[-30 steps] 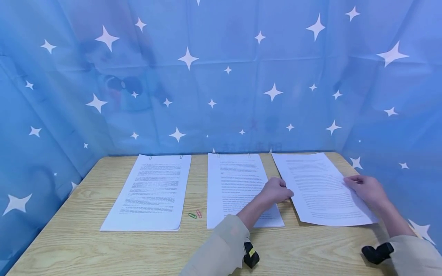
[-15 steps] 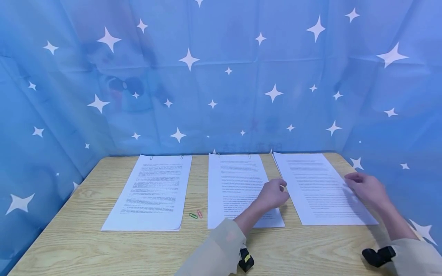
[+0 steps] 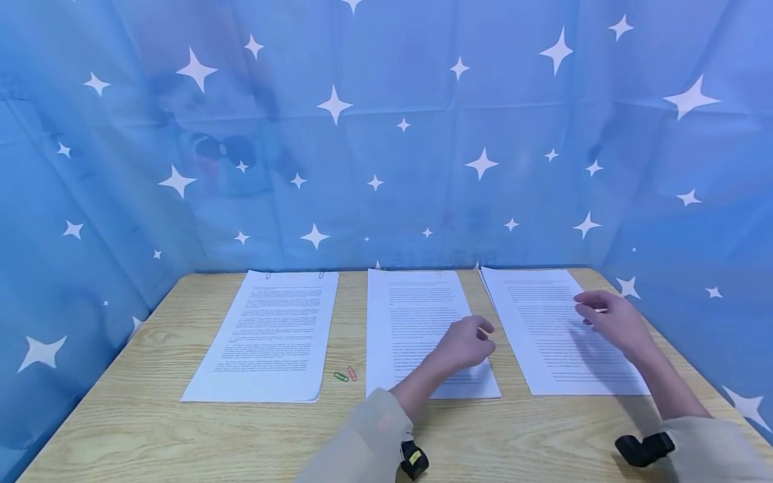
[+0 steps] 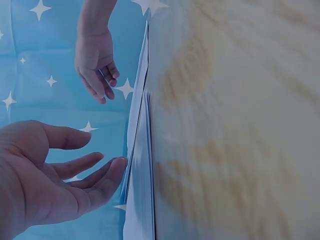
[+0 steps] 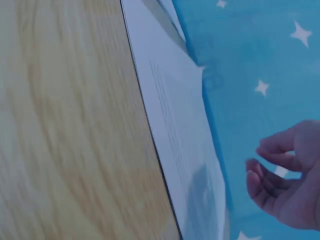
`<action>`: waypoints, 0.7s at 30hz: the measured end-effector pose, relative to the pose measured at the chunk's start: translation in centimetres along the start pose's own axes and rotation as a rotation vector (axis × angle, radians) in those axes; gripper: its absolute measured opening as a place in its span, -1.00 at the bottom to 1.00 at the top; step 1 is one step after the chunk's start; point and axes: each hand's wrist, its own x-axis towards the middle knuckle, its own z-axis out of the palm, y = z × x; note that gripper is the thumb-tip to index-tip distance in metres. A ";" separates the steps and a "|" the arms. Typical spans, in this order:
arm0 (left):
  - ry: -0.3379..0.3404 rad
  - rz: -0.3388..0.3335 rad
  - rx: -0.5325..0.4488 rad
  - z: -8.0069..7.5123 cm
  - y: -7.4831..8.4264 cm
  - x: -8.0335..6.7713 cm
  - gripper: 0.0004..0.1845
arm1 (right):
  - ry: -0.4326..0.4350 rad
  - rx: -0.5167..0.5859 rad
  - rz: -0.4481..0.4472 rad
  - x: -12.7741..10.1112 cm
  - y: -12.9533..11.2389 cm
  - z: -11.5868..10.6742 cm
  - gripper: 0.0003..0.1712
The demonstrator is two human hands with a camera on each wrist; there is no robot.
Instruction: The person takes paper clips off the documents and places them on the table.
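Note:
My left hand (image 3: 461, 342) hovers over the lower right part of the middle printed paper stack (image 3: 417, 302), fingers loosely bent and holding nothing. Its fingers appear spread apart beside the paper edges in the left wrist view. Over the right printed stack (image 3: 543, 335) hangs my right hand (image 3: 616, 325), its shadow falling on the page. Thumb and fingertips stand apart in the right wrist view, with nothing between them. The right stack lies flat, its sheets slightly fanned along the left side.
A third printed stack (image 3: 266, 335) lies at the left, two paper clips along its top edge. The middle stack also carries two clips at its top. A green paper clip (image 3: 341, 377) and a pink paper clip (image 3: 352, 373) lie on the wooden table (image 3: 241, 443). Behind hangs a blue starry curtain (image 3: 362, 147).
My left hand has let go of the right stack's left edge and drawn back leftward. The stack settled flat. My right hand has lifted off its right edge and moved left over the page.

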 end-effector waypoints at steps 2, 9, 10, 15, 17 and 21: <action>-0.002 0.019 0.000 -0.4 -0.3 -0.1 -0.70 | -0.003 0.015 -0.008 0.0 -0.7 0.3 -0.57; 0.005 0.068 0.024 -2.2 -1.2 -0.7 -0.71 | -0.063 0.091 -0.041 0.0 -3.2 1.3 -0.55; 0.005 0.066 0.028 -2.5 -1.3 -0.8 -0.72 | -0.068 0.097 -0.048 0.0 -3.6 1.4 -0.56; 0.015 0.072 0.042 -3.9 -2.3 -1.2 -0.71 | -0.095 0.120 -0.067 0.0 -5.5 2.1 -0.56; 0.020 0.081 0.049 -4.4 -2.7 -1.3 -0.70 | -0.107 0.128 -0.069 -0.1 -6.2 2.4 -0.55; 0.034 0.083 0.048 -5.7 -3.5 -1.5 -0.69 | -0.130 0.145 -0.075 -0.1 -7.4 3.1 -0.55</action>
